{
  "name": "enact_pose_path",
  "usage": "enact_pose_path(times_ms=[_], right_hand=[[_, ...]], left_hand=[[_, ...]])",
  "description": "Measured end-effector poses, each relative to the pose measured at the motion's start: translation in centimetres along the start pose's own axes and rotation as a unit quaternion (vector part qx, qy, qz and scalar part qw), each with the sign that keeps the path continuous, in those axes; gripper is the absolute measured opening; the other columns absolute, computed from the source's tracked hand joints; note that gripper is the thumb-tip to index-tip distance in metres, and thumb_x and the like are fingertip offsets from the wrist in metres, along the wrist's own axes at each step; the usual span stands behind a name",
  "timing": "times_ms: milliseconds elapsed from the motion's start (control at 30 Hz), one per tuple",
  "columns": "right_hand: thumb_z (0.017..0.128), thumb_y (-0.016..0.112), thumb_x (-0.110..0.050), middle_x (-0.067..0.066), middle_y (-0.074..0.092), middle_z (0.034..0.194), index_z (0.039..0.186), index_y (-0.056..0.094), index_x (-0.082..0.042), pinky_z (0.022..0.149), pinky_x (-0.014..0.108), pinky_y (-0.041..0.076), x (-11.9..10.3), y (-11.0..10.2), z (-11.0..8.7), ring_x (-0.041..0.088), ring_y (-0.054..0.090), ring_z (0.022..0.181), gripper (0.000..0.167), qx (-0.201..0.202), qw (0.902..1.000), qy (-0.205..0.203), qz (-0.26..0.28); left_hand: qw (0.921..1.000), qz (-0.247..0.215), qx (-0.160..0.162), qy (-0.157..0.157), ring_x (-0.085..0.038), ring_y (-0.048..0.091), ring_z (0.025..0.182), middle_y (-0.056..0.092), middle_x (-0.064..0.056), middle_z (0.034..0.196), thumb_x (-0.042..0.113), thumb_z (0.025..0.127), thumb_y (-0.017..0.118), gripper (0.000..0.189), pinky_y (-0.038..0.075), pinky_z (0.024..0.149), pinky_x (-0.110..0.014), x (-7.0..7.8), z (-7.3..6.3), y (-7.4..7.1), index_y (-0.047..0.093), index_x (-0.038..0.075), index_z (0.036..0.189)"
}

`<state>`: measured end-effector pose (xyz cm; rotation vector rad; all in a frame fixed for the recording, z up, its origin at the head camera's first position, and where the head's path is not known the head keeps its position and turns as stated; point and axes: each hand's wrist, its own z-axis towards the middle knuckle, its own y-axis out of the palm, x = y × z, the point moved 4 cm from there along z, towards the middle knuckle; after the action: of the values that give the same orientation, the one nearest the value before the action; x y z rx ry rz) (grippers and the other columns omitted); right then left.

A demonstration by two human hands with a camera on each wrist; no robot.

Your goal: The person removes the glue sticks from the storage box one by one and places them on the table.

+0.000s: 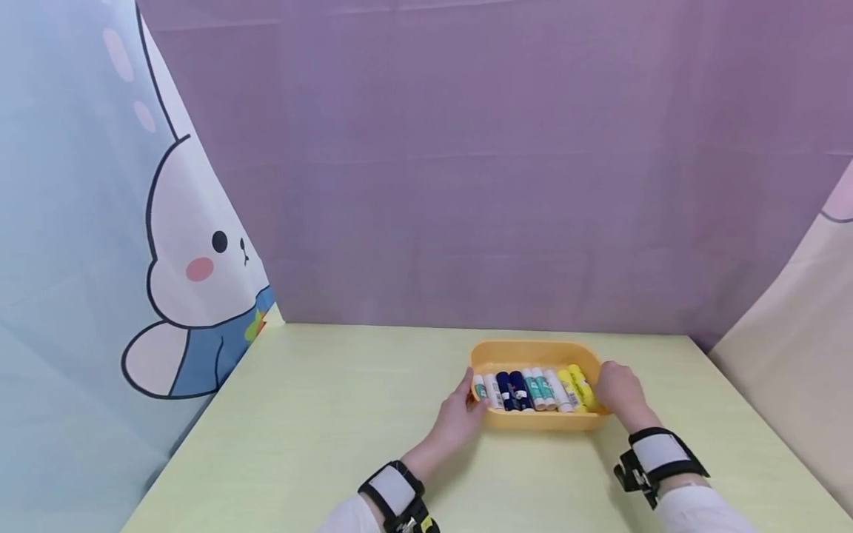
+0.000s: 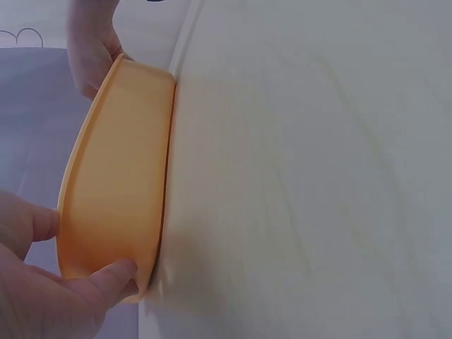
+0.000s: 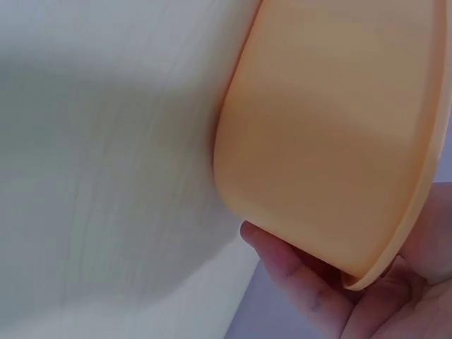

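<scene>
1. A shallow yellow-orange tray with rounded corners, smooth walls and a thin out-turned rim, plastic by its look, sits between the two hands, its long side running from one to the other.
2. Left hand grasps the tray's left end; left wrist view shows one digit at the rim, another against the outer wall.
3. Right hand grasps the opposite end, fingers curled about the rim and end wall.
4. Inside, a row of short cylindrical tubes lies side by side, tilted slightly. Nearest the left hand: white tubes with printed labels; next, dark navy tubes. Midway between hands: white-and-teal tubes, then a plain-looking white tube. Nearest the right hand: bright yellow tubes with dark print. Lettering too small to read.
5. Under the hands and tray, a pale yellow-green tabletop. Whether the tray's base touches it, cannot tell. Shadow falls below the right hand.
6. Each wrist wears a black strap with a pale panel. Beyond both hands hangs a plain purple cloth.
</scene>
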<state>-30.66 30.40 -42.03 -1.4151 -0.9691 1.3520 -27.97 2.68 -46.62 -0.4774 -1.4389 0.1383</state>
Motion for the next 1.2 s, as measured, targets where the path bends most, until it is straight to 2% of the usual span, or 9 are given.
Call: enact_pose_path(times_ms=[467,800,900,967,1000,1033,1100,1167,1200], right_hand=[[0.085,0.053,-0.002,0.016,0.053,0.068,0.080,0.053,0.012,0.049,0.029,0.044,-2.0,0.7,-0.3,0.025,0.053,0.059,0.014,-0.011,0.9997,-0.004,0.023],[0.083,0.052,-0.003,0.018,0.053,0.071,0.086,0.052,0.014,0.051,0.030,0.046,-1.2,-0.6,-0.2,0.026,0.055,0.061,0.017,-0.041,0.9984,0.003,0.038],[0.081,0.051,-0.003,0.018,0.054,0.071,0.086,0.052,0.013,0.051,0.029,0.048,-1.0,-0.6,-0.2,0.025,0.056,0.061,0.017,-0.058,0.9973,0.006,0.044],[0.080,0.051,-0.002,0.017,0.054,0.072,0.086,0.052,0.013,0.050,0.029,0.048,-0.9,-0.5,-0.2,0.024,0.056,0.060,0.016,-0.066,0.9967,0.006,0.047],[0.080,0.051,-0.002,0.017,0.054,0.072,0.086,0.052,0.012,0.050,0.029,0.048,-0.9,-0.5,-0.2,0.023,0.057,0.060,0.015,-0.068,0.9965,0.005,0.048],[0.080,0.051,-0.002,0.017,0.055,0.072,0.085,0.052,0.012,0.050,0.029,0.048,-0.9,-0.5,-0.3,0.023,0.056,0.059,0.015,-0.068,0.9965,0.003,0.049],[0.080,0.050,-0.001,0.017,0.054,0.072,0.086,0.052,0.012,0.049,0.028,0.048,-1.1,-0.4,-0.2,0.023,0.057,0.058,0.015,-0.072,0.9961,0.001,0.051],[0.079,0.050,-0.001,0.017,0.054,0.072,0.086,0.051,0.013,0.049,0.028,0.048,-1.3,-0.3,-0.2,0.023,0.057,0.058,0.015,-0.072,0.9960,-0.001,0.053],[0.079,0.050,0.000,0.018,0.054,0.072,0.086,0.051,0.013,0.049,0.029,0.048,-1.5,-0.3,-0.1,0.023,0.057,0.059,0.015,-0.070,0.9962,-0.002,0.051]], left_hand=[[1.0000,0.000,0.000,-0.005,-0.032,0.035,0.135,0.027,-0.017,0.151,0.018,0.097,0.052,0.064,0.036,0.105,-0.041,-1.2,-0.5,-2.1,0.017,0.007,0.150],[0.9996,0.028,0.003,-0.004,-0.032,0.040,0.132,0.034,-0.019,0.148,0.017,0.098,0.051,0.063,0.039,0.103,-0.042,0.2,-0.2,-1.6,0.017,0.004,0.149],[0.9979,0.063,0.008,-0.005,-0.028,0.063,0.100,0.053,-0.024,0.129,0.016,0.096,0.052,0.064,0.053,0.085,-0.038,0.5,-0.3,-1.5,0.018,0.001,0.148],[0.9952,0.097,0.013,-0.002,-0.023,0.062,0.073,0.058,-0.026,0.118,0.016,0.095,0.054,0.065,0.055,0.073,-0.037,0.8,-0.5,-1.5,0.020,-0.003,0.147],[0.9933,0.115,0.016,0.003,-0.024,0.061,0.072,0.059,-0.027,0.117,0.016,0.094,0.055,0.065,0.054,0.073,-0.038,1.1,-0.6,-1.5,0.022,-0.006,0.146],[0.9912,0.131,0.018,0.007,-0.026,0.060,0.073,0.058,-0.028,0.116,0.015,0.093,0.056,0.065,0.054,0.074,-0.040,1.3,-0.7,-1.5,0.024,-0.009,0.144],[0.9855,0.168,0.022,0.015,-0.034,0.061,0.098,0.051,-0.031,0.126,0.015,0.091,0.057,0.065,0.049,0.091,-0.045,1.8,-0.9,-1.6,0.027,-0.014,0.140],[0.9780,0.206,0.024,0.019,-0.043,0.044,0.125,0.037,-0.034,0.140,0.015,0.090,0.058,0.064,0.035,0.106,-0.048,2.5,-1.0,-1.7,0.029,-0.018,0.137],[0.9742,0.224,0.024,0.021,-0.045,0.033,0.132,0.034,-0.035,0.141,0.015,0.090,0.058,0.063,0.032,0.108,-0.049,2.8,-1.0,-1.8,0.031,-0.019,0.136]])
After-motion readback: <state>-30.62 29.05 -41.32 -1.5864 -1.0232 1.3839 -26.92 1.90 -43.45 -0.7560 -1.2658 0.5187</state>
